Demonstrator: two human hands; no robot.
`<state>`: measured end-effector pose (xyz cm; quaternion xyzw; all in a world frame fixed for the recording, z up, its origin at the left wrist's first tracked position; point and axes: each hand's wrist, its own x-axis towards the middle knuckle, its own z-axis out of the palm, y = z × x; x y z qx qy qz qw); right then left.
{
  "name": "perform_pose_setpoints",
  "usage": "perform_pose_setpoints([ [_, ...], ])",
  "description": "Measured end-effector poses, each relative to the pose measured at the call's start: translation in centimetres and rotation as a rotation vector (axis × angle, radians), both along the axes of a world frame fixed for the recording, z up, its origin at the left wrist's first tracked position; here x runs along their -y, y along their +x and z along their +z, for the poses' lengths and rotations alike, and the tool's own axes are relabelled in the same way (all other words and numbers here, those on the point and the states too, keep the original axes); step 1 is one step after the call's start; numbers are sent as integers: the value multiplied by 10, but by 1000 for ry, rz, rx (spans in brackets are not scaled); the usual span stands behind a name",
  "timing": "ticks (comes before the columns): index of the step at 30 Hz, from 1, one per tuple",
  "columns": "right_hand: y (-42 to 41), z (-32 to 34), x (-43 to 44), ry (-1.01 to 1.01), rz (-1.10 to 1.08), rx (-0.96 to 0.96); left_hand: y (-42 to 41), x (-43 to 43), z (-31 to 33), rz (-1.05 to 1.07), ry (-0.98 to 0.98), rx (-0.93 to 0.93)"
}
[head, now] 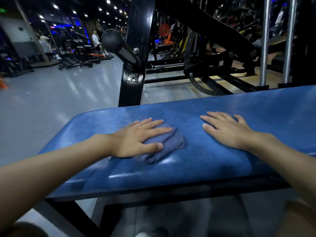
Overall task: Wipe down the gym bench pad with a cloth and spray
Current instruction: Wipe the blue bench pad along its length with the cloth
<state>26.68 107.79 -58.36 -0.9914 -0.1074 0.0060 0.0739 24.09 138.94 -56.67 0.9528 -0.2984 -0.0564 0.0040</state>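
Nothing is legible: markings on the green sign point(2, 10) and orange weight plate point(164, 29) are too blurred.

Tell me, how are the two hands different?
The left hand presses a bunched blue cloth; the right hand lies on the bare bench pad. The left hand sits near the pad's end, the right hand further along. Both have straight, spread fingers.

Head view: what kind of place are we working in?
A gym, evidently: blue bench pad up front, black machine frame behind it, adjustable benches across the floor.
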Motion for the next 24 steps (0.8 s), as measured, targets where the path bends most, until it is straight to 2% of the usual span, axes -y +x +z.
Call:
perform_pose_setpoints([
  [3,0,0,0,-5,-2,-1,31,-35,-1,115,-24,45],
  [8,0,-1,-2,-13,-17,-5,71,-95,2,496,-88,93],
  [12,0,1,-5,-38,-37,-27,76,-99,-4,540,-21,115],
  [14,-1,7,-10,-69,-50,-39,64,-90,-8,469,12,145],
  [16,-1,14,-22,-50,-44,7,40,-71,-9,281,21,165],
  [20,-5,14,-60,128,-11,74,-29,-20,-7,-59,83,101],
  [22,-9,7,-72,152,8,85,-43,-13,-5,-145,72,109],
  [24,-13,3,-83,157,22,106,-35,-21,-3,-139,44,68],
])
